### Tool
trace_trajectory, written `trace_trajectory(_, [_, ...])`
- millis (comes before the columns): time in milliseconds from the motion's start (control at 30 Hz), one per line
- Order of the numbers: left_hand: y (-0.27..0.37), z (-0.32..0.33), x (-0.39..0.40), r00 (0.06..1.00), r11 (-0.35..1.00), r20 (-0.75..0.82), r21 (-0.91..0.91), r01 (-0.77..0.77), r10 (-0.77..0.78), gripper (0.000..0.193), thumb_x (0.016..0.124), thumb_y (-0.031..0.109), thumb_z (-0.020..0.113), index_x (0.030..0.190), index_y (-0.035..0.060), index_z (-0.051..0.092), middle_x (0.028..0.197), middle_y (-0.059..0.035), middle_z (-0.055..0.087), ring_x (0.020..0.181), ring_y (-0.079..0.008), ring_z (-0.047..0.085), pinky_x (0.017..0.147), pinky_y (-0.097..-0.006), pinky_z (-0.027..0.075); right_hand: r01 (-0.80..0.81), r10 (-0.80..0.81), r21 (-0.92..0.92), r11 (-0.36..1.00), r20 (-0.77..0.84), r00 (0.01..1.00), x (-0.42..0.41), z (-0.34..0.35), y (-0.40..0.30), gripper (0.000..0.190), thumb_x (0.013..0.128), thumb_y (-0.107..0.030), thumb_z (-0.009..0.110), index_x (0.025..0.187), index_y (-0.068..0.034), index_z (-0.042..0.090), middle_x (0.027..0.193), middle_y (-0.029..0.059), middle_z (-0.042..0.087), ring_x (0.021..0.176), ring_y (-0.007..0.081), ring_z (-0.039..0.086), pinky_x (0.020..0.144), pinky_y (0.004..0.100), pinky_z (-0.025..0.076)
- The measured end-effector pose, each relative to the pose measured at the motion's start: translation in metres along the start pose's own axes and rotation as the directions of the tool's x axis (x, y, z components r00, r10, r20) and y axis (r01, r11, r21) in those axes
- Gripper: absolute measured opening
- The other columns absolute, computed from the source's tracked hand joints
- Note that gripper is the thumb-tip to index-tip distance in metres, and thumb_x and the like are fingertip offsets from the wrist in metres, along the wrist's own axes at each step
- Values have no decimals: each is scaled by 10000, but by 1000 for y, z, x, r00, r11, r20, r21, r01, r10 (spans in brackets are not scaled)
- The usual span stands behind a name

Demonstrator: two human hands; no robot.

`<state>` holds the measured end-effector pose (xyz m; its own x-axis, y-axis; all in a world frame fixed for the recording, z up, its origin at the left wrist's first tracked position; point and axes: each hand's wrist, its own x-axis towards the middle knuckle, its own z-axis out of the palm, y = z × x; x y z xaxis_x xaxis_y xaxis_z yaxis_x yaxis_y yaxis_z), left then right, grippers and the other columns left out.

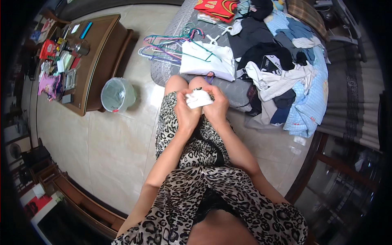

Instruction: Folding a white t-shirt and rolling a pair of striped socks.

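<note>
A small bundled white cloth (199,98) is held between both hands above my lap. My left hand (187,108) grips its left side, and my right hand (217,102) grips its right side, fingers curled around it. What kind of garment it is cannot be made out. Just beyond my knees, a folded white garment (203,56) lies on the grey quilted seat (159,69). Several plastic hangers (165,46) in green, pink, purple and white rest partly on that garment and partly on the seat.
To the right spreads a heap of clothes with a black garment (266,55), white pieces (260,76) and a light blue checked cloth (309,113). Farther back lies a red jersey (216,9). At left, a clear plastic bin (118,95) stands on the floor beside a cluttered wooden table (101,49).
</note>
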<state>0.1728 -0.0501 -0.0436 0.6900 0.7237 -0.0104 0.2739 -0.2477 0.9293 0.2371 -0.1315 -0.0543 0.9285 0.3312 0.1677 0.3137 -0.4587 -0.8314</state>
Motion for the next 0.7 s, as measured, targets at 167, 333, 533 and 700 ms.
trace_trajectory(167, [-38,-7,18,999,952,9,303,31,-36,539,772,163,681,1263,85,472,750,-160,624,668,-324,627,604,-409,469,-328,187,668,668,276,943,-34,10,-19,237,776,54,610,1003,2,562,858,98,660,746,150,623,669,279,478])
trace_trajectory(333, [-64,-3,15,997,996,-83,85,10,-3,372,733,80,679,1093,48,592,809,-133,617,740,-312,607,687,-368,478,-124,26,288,950,321,947,-43,7,-18,346,780,7,615,1091,-28,468,847,140,655,780,188,648,672,292,488])
trace_trajectory(533, [-48,8,1,994,984,-31,149,-96,101,215,730,-20,648,944,4,642,894,-156,637,824,-329,628,771,-347,492,37,5,-287,957,146,989,3,13,14,341,750,-161,705,1050,-96,556,858,156,641,774,377,628,659,460,480])
trace_trajectory(700, [-50,-4,10,928,949,340,-211,232,-151,292,735,-74,575,1011,-11,641,980,-96,660,890,-190,631,838,-323,493,-146,186,-172,974,246,951,18,19,30,189,766,-141,689,940,-86,641,885,99,669,793,272,658,699,384,505])
